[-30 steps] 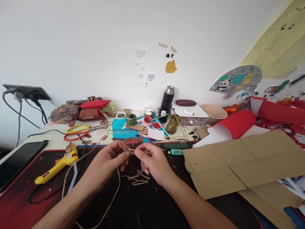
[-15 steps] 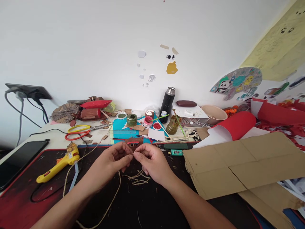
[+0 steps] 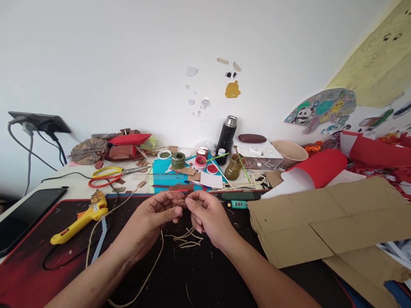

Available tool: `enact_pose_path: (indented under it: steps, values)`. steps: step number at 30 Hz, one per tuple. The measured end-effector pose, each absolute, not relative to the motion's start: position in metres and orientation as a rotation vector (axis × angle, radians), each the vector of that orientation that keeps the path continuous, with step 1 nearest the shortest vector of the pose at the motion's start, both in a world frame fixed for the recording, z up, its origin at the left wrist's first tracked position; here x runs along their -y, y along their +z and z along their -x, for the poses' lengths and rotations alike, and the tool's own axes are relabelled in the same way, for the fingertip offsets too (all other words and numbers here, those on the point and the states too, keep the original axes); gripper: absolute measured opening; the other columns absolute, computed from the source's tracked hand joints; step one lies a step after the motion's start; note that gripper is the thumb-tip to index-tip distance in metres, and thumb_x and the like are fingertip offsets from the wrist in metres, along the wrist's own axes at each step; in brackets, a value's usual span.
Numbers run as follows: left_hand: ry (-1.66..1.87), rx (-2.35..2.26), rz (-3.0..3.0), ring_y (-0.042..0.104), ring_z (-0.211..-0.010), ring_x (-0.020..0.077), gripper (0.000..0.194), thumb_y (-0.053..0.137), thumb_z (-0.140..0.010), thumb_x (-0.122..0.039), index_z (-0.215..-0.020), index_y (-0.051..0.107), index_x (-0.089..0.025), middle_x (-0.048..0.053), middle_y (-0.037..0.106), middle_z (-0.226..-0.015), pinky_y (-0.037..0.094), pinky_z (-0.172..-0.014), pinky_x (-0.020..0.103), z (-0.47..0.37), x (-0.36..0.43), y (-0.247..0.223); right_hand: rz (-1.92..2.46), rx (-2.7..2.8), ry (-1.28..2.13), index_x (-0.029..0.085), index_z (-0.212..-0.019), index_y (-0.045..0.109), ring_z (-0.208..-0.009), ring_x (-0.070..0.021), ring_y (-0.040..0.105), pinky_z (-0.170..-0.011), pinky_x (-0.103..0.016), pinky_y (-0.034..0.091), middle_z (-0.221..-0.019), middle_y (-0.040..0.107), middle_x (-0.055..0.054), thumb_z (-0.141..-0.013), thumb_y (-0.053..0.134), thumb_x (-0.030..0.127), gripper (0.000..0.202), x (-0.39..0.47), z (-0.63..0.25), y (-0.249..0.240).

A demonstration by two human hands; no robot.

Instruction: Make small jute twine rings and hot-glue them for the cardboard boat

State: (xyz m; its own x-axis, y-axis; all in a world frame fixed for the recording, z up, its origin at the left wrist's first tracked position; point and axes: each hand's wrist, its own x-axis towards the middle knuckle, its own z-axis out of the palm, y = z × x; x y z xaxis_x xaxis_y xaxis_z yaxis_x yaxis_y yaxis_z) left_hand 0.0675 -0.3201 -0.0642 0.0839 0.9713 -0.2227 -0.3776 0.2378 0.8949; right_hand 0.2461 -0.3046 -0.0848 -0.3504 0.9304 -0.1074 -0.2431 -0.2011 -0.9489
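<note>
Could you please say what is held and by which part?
The right hand seems to pinch string; which part, and the left hand's hold, cannot be told.

A craft desk (image 3: 77, 184), probably at home: glue gun (image 3: 80, 223), scissors (image 3: 123, 172), paint jars (image 3: 177, 161), cut cardboard (image 3: 321, 205).

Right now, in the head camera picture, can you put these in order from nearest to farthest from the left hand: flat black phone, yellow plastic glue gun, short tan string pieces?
1. Short tan string pieces: just below the hands, toward the right of the left hand.
2. Yellow plastic glue gun: to its left.
3. Flat black phone: farthest left.
</note>
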Motion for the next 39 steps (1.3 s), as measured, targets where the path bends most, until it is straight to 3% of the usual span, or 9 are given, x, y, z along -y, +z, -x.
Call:
enact_pose_path:
  steps: [6,13,20,27,32,39]
  values:
    - [1.198,-0.986,-0.721,0.064,-0.069,0.0144,0.043,0.115,-0.054,-0.037,-0.077,0.084,-0.017,0.003,0.075,-0.077,0.053,-0.059,0.022,-0.0702,0.3201,-0.0639,0.917,1.147,1.716,0.022,-0.093,0.064,-0.037,-0.0069,0.036,-0.039,-0.021,0.026,-0.050,0.046,0.014,-0.088,0.085,0.064,0.047,0.3056,-0.2437,-0.0847]
    - [1.230,-0.984,-0.712,0.064,-0.067,0.0118,0.045,0.115,-0.054,-0.041,-0.078,0.086,-0.018,0.002,0.076,-0.077,0.055,-0.062,0.019,-0.0699,0.3203,-0.0624,0.908,1.140,1.718,0.022,-0.091,0.064,-0.037,-0.0070,0.037,-0.039,-0.021,0.027,-0.051,0.046,0.014,-0.086,0.087,0.063,0.047,0.3068,-0.2431,-0.0830]
    - [1.262,-1.003,-0.751,0.072,-0.075,0.0161,0.048,0.114,-0.057,-0.045,-0.084,0.086,-0.017,0.005,0.080,-0.082,0.059,-0.064,0.020,-0.0677,0.3184,-0.0631,0.906,1.105,1.691,0.022,-0.089,0.064,-0.036,-0.0067,0.035,-0.038,-0.021,0.025,-0.048,0.042,0.015,-0.085,0.088,0.065,0.050,0.3066,-0.2448,-0.0800]
    - [1.254,-1.008,-0.776,0.065,-0.065,0.0129,0.048,0.113,-0.057,-0.045,-0.081,0.081,-0.018,0.001,0.073,-0.075,0.053,-0.057,0.019,-0.0673,0.3170,-0.0645,0.885,1.060,1.715,0.022,-0.089,0.065,-0.036,-0.0062,0.035,-0.038,-0.020,0.024,-0.048,0.044,0.014,-0.084,0.090,0.064,0.050,0.3074,-0.2446,-0.0796]
    - [1.222,-1.042,-0.898,0.061,-0.064,0.0122,0.047,0.110,-0.063,-0.051,-0.081,0.080,-0.019,0.001,0.073,-0.075,0.051,-0.057,0.020,-0.0678,0.3203,-0.0640,0.873,1.052,1.734,0.022,-0.089,0.065,-0.036,-0.0062,0.036,-0.039,-0.020,0.023,-0.048,0.044,0.014,-0.084,0.090,0.063,0.048,0.3075,-0.2449,-0.0793]
    - [1.243,-1.074,-1.007,0.061,-0.065,0.0127,0.035,0.103,-0.073,-0.046,-0.082,0.080,-0.021,0.000,0.072,-0.077,0.051,-0.058,0.021,-0.0647,0.3208,-0.0714,0.874,1.088,1.762,0.022,-0.090,0.065,-0.037,-0.0070,0.035,-0.039,-0.021,0.026,-0.048,0.044,0.014,-0.084,0.090,0.061,0.046,0.3064,-0.2452,-0.0794]
